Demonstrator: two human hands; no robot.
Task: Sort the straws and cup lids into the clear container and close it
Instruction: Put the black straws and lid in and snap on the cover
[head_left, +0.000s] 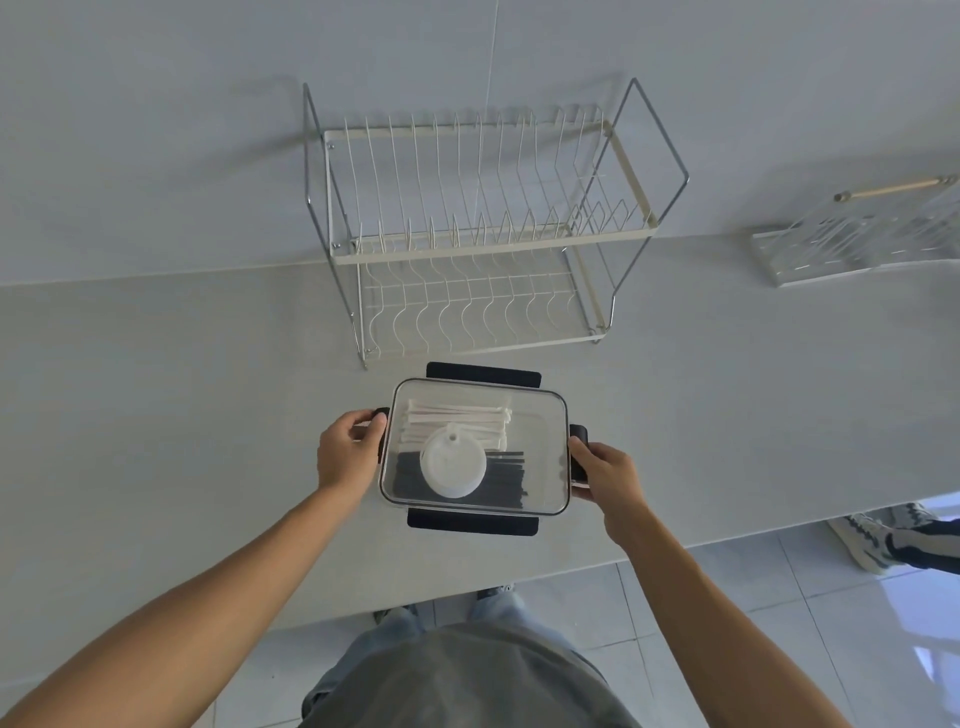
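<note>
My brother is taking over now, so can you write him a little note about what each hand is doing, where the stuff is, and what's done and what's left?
Left hand: fingers curled on the black side latch at the left end of the clear rectangular plastic container.
Right hand: gripping the black latch at the right end.
Things: white straws, black straws and the round white cup lid all lie inside. The container sits on the pale counter, in front of the white wire dish rack.
Done: sorting; the clear cover is on.
Left: the long front latch and back latch stick out flat, seemingly unsnapped. Whether the end latches are locked cannot be told.
</note>
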